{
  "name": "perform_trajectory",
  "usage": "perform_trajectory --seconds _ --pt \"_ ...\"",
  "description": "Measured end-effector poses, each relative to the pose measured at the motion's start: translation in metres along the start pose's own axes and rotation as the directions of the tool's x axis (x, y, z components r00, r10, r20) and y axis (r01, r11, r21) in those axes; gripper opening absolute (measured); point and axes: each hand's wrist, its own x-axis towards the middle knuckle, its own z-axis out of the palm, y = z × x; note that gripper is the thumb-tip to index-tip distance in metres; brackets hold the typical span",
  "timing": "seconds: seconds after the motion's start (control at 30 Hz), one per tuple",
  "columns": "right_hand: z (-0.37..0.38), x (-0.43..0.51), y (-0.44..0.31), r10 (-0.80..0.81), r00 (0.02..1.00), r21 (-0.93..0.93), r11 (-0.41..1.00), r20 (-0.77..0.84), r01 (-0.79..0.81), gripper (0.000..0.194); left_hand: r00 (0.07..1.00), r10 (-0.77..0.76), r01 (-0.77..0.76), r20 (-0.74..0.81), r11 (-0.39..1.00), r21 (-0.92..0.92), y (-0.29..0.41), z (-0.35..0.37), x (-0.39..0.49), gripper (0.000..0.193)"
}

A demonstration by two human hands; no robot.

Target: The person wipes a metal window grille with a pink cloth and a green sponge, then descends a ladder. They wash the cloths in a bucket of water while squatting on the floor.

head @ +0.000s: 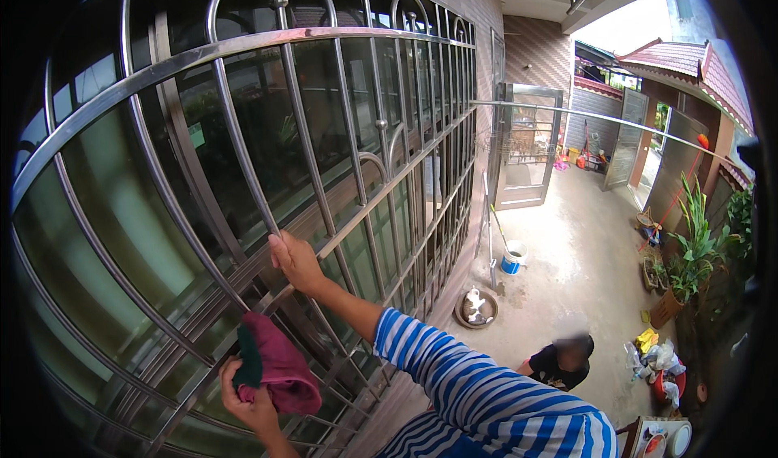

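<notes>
My left hand (pixel 252 400) is at the lower left, its fingers closed on a maroon cloth (pixel 282 361) with a dark green part (pixel 248 358). The bunched cloth lies against a lower rail of the stainless steel window grille (pixel 267 42). Higher up, my right hand (pixel 298 263) grips an upright bar (pixel 243 148) of the same grille just above a cross rail. A blue-and-white striped sleeve (pixel 462 367) covers part of that arm. Behind the bars are dark-framed glass window panes (pixel 316 105).
Far below on the concrete floor (pixel 565 245), a person (pixel 559 361) is near a cat (pixel 477 306) in a round basket. A white-and-blue bucket (pixel 513 257) stands by the wall. A long metal pole (pixel 608 121) crosses the yard. Potted plants (pixel 693 257) and a red tub (pixel 671 385) line the right.
</notes>
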Motion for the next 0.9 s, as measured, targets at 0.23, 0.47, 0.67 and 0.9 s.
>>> perform_trajectory --seconds 0.23,0.47,0.67,0.9 --pt "0.007 -0.002 0.0 0.063 0.996 -0.067 0.996 -0.066 -0.067 0.045 0.995 -0.083 0.088 -0.061 0.992 0.094 -0.036 -0.05 -0.03 0.042" --pt "0.012 -0.004 0.0 0.047 0.991 -0.124 0.99 -0.125 -0.063 0.041 0.952 -0.282 0.282 -0.122 0.959 -0.02 -0.078 -0.032 -0.07 0.04" --pt "0.006 -0.001 0.001 -0.001 0.995 -0.104 0.994 -0.104 -0.01 0.038 0.889 -0.457 0.449 0.021 0.863 -0.23 -0.087 -0.021 -0.062 0.039" --pt "0.004 -0.002 0.009 0.051 0.999 0.003 0.999 -0.015 -0.051 0.047 0.948 -0.308 0.302 0.076 0.95 0.079 -0.064 -0.028 -0.065 0.038"
